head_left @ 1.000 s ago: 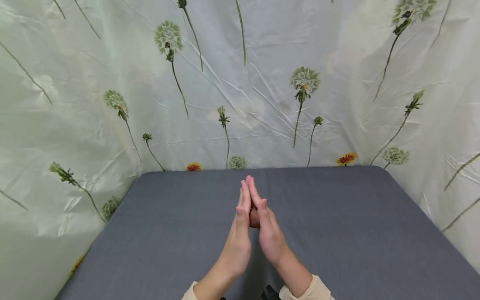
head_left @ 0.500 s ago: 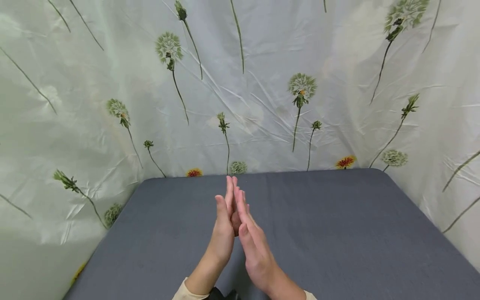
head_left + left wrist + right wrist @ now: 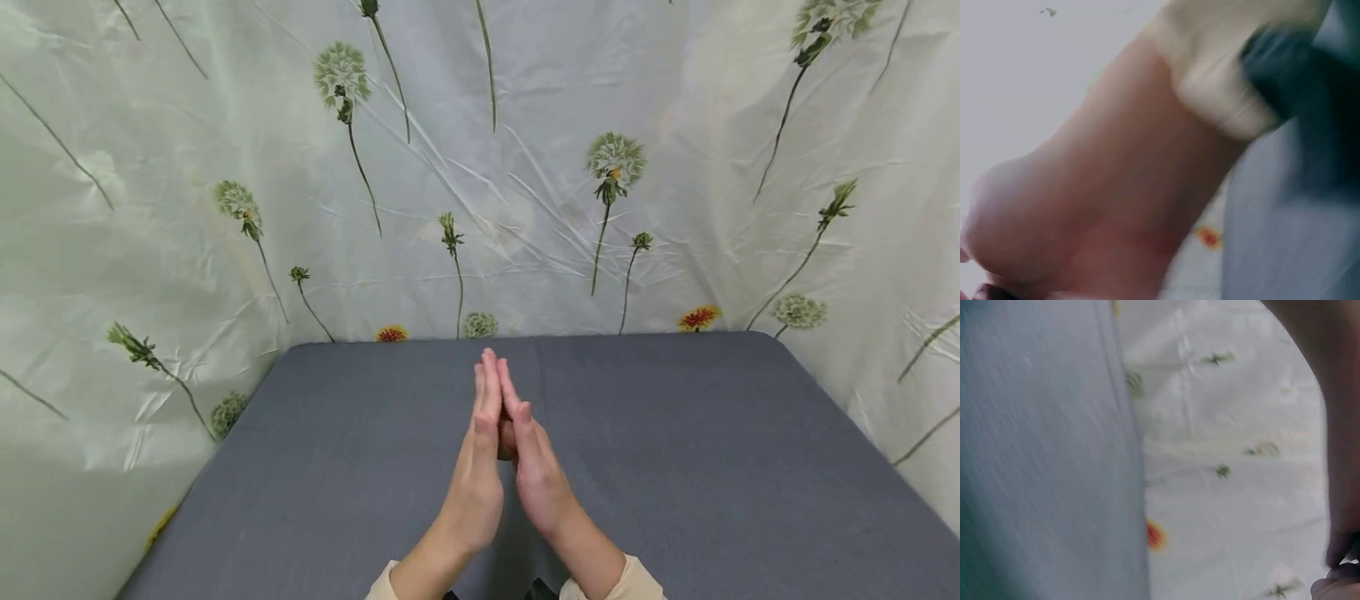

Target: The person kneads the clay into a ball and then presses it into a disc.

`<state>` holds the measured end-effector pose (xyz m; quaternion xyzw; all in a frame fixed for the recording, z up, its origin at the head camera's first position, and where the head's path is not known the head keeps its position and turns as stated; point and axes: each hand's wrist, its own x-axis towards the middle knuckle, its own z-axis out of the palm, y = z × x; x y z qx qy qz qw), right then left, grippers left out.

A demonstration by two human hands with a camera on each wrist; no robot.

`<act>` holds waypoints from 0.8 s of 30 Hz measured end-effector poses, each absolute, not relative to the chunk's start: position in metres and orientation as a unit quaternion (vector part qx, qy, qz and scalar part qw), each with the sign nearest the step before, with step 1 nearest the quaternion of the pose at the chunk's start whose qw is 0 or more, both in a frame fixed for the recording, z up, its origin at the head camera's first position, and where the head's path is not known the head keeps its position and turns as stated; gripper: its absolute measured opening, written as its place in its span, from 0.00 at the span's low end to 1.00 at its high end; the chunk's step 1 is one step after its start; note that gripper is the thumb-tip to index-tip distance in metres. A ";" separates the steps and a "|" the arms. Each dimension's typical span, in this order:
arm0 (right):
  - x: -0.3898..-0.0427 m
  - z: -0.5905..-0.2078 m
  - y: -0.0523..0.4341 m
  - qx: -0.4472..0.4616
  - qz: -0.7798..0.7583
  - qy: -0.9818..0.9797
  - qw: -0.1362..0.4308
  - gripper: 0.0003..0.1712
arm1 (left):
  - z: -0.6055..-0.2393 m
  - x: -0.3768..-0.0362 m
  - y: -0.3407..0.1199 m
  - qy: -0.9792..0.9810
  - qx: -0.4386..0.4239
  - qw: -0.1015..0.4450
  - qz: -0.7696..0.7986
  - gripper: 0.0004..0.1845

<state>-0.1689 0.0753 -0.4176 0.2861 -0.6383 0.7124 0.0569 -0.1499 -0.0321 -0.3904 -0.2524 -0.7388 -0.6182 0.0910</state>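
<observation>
Compared with half a second ago, the pressed hands are seen shifted slightly right and nearer the middle of the surface (image 3: 675, 467); the left hand (image 3: 480, 467) is now set a little ahead of the right hand (image 3: 536, 471), where the right had been trailing lower and closer. A second ago the pose was almost the same as now.

Both hands are held palm to palm, fingers straight and pointing away from the person toward the curtain (image 3: 525, 167). A small brown object (image 3: 506, 439) is sandwiched between the palms, only a sliver shown in the head view at the gap below the fingers. Its shape, long axis and pointing direction cannot be told; too much is hidden.

Left hand: flat, fingers extended, pressed on the object. Right hand: same, flat and extended, pressed on the object from the other side. The hands are held above the surface; contact with it cannot be told.

Wrist views are blurred: a forearm and cream sleeve (image 3: 1229, 81) in the left one, surface and curtain in the right.
</observation>
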 end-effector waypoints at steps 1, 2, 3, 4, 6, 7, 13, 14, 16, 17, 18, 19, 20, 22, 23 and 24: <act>-0.167 -0.419 0.070 0.293 0.711 -0.638 0.048 0.36 | -0.388 -0.153 -0.037 -0.735 -0.249 0.105 -0.622 0.35; -0.164 -0.420 0.066 0.298 0.709 -0.638 0.040 0.35 | -0.386 -0.156 -0.042 -0.732 -0.244 0.115 -0.625 0.36; -0.161 -0.420 0.062 0.304 0.706 -0.639 0.037 0.34 | -0.385 -0.160 -0.046 -0.728 -0.242 0.121 -0.630 0.37; -0.158 -0.420 0.059 0.306 0.702 -0.642 0.036 0.33 | -0.384 -0.164 -0.050 -0.722 -0.239 0.121 -0.638 0.38; -0.153 -0.418 0.055 0.305 0.696 -0.649 0.047 0.32 | -0.384 -0.171 -0.055 -0.712 -0.227 0.104 -0.657 0.39; -0.151 -0.416 0.054 0.304 0.692 -0.652 0.057 0.32 | -0.385 -0.174 -0.057 -0.709 -0.219 0.090 -0.664 0.39; -0.152 -0.407 0.066 0.316 0.662 -0.665 0.141 0.32 | -0.399 -0.177 -0.048 -0.695 -0.205 0.011 -0.689 0.39; -0.154 -0.406 0.069 0.316 0.659 -0.666 0.148 0.33 | -0.401 -0.176 -0.045 -0.696 -0.209 0.006 -0.687 0.38; -0.158 -0.405 0.077 0.309 0.663 -0.666 0.145 0.34 | -0.403 -0.170 -0.038 -0.698 -0.228 0.005 -0.678 0.37; -0.161 -0.404 0.080 0.306 0.670 -0.663 0.139 0.34 | -0.403 -0.166 -0.035 -0.701 -0.237 0.006 -0.673 0.36; -0.164 -0.404 0.083 0.301 0.680 -0.657 0.127 0.35 | -0.402 -0.162 -0.033 -0.705 -0.243 0.009 -0.666 0.36; -0.166 -0.404 0.085 0.297 0.691 -0.649 0.115 0.37 | -0.401 -0.159 -0.031 -0.708 -0.250 0.010 -0.661 0.35; -0.168 -0.404 0.087 0.294 0.702 -0.641 0.099 0.38 | -0.400 -0.155 -0.030 -0.710 -0.256 0.011 -0.656 0.35; -0.172 -0.406 0.088 0.291 0.716 -0.630 0.082 0.41 | -0.396 -0.150 -0.030 -0.716 -0.261 0.016 -0.648 0.36; -0.173 -0.407 0.087 0.290 0.719 -0.627 0.075 0.42 | -0.394 -0.149 -0.031 -0.715 -0.261 0.017 -0.648 0.36; -0.173 -0.408 0.085 0.292 0.720 -0.625 0.067 0.42 | -0.392 -0.149 -0.032 -0.713 -0.260 0.021 -0.651 0.37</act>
